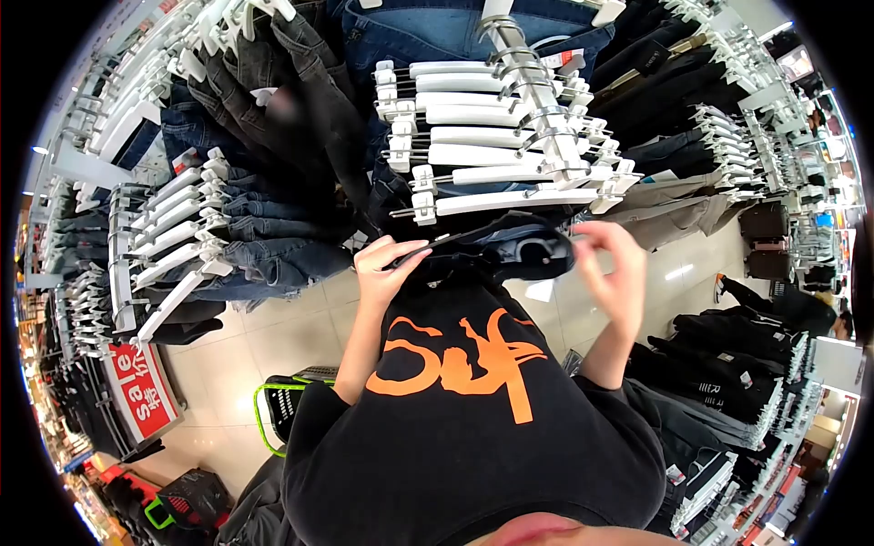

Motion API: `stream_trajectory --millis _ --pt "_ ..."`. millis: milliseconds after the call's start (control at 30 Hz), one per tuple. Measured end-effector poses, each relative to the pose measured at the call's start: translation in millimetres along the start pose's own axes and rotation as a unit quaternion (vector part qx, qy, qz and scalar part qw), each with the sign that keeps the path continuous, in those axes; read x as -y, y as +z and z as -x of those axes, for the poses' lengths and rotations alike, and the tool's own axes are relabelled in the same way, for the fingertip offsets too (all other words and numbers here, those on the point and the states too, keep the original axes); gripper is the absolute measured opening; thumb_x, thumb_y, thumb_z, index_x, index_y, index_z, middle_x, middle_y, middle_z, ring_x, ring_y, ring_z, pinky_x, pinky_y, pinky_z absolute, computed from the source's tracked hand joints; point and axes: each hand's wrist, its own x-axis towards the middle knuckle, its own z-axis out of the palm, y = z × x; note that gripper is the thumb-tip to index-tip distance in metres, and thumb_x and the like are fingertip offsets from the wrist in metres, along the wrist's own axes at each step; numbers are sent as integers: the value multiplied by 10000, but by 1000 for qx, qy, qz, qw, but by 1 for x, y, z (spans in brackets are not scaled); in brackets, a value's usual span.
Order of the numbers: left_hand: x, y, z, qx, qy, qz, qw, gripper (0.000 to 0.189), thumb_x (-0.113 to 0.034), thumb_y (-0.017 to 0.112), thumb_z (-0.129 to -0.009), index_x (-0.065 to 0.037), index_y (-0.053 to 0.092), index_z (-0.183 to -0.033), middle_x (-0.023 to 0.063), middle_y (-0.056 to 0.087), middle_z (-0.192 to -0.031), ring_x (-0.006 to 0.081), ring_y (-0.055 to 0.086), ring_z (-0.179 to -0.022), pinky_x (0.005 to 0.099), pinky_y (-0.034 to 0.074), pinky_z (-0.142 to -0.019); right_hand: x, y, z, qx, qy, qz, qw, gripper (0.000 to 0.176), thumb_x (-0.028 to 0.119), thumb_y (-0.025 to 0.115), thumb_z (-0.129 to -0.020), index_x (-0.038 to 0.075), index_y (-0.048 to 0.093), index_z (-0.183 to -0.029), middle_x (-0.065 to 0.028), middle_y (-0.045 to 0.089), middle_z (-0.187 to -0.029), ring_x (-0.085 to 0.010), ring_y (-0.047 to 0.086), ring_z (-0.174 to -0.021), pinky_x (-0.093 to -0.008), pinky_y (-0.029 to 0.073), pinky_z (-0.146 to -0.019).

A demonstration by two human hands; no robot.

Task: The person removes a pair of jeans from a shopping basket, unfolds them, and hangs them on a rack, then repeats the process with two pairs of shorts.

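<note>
Closest to my lens is the black T-shirt [473, 428] with its orange print, filling the lower middle. Just past it, both forearms are up. The left hand [387, 268] is curled closed on the near edge of a dark garment [510, 255], thumb on top and fingers under. The garment sits between the two hands, just above the shirt's collar and right below the rack. The right hand [614, 268] is at the garment's other end, blurred, with the fingers looking loosely spread. I cannot tell whether it is pinching the cloth or only brushing it.

Beyond the garment there is a stack of white hangers [492, 118] fanned out on a chrome rail [523, 68]. The lowest hanger is just above the cloth. Blue jeans [273, 246] hang to the left on more white hangers. Down on the pale floor [273, 337] sits a green-rimmed basket [278, 405], beside the left elbow. Farther left is a red sale sign [137, 391], and off to the right, racks of dark clothes [737, 346].
</note>
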Motion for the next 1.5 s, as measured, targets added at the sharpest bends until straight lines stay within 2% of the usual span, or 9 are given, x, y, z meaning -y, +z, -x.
stream_trajectory --millis 33,100,200,400,700,900,1033,1200,1500 --pt "-1 0 1 -7 14 -16 1000 218 20 699 -526 -34 647 -730 30 509 -520 95 387 -435 213 286 -412 10 10 -6 46 -136 32 989 227 111 614 -650 54 563 -864 -37 525 -626 -204 519 -644 -318 420 -622" --pt "-3 1 4 -18 25 -33 999 225 8 706 -520 -40 648 -731 26 497 -512 99 375 -429 220 278 -406 26 42 -20 63 -229 85 968 322 167 629 -653 63 531 -942 -47 525 -803 -208 501 -770 -311 401 -690" --pt "-4 0 8 -27 48 -61 997 246 -25 720 -499 -58 651 -733 17 450 -489 106 363 -420 228 274 -395 31 75 -41 82 -264 156 948 433 226 621 -669 62 478 -1044 -74 495 -940 -228 476 -859 -317 381 -745" --pt "-6 -4 17 -86 61 -74 992 257 -18 721 -491 -57 650 -734 19 445 -486 107 358 -413 228 273 -390 25 102 -66 217 -267 151 927 339 322 575 -726 51 483 -906 -83 549 -672 -255 547 -668 -325 422 -597" --pt "-1 -4 25 -138 77 -65 985 251 -81 750 -484 -56 635 -705 3 473 -489 101 383 -402 208 282 -373 34 102 -90 290 -277 201 894 415 461 528 -721 50 471 -735 -107 531 -556 -287 546 -582 -361 418 -519" --pt "4 -4 25 -151 58 -53 985 255 -100 764 -481 -33 584 -648 26 486 -494 122 424 -411 217 305 -380 42 105 -94 377 -234 46 895 409 402 597 -630 43 411 -570 -90 412 -454 -279 417 -434 -327 325 -423" --pt "5 -3 20 -168 29 14 985 215 -28 739 -510 -21 573 -647 52 543 -546 126 461 -445 211 334 -417 50 104 -95 390 -267 18 881 390 410 593 -614 46 456 -583 -95 462 -456 -270 485 -448 -315 361 -425" --pt "10 -6 19 -174 -21 78 981 192 24 702 -528 -7 563 -658 56 582 -590 109 494 -497 207 368 -481 46 108 -91 335 -325 -41 883 351 303 647 -574 49 407 -550 -67 388 -431 -245 408 -401 -296 305 -385" --pt "-1 -6 11 -167 13 119 979 126 54 635 -594 3 529 -641 44 532 -545 91 452 -470 201 329 -453 42 112 -87 223 -479 -31 849 334 296 668 -536 83 410 -531 -24 377 -439 -192 407 -379 -276 298 -354"
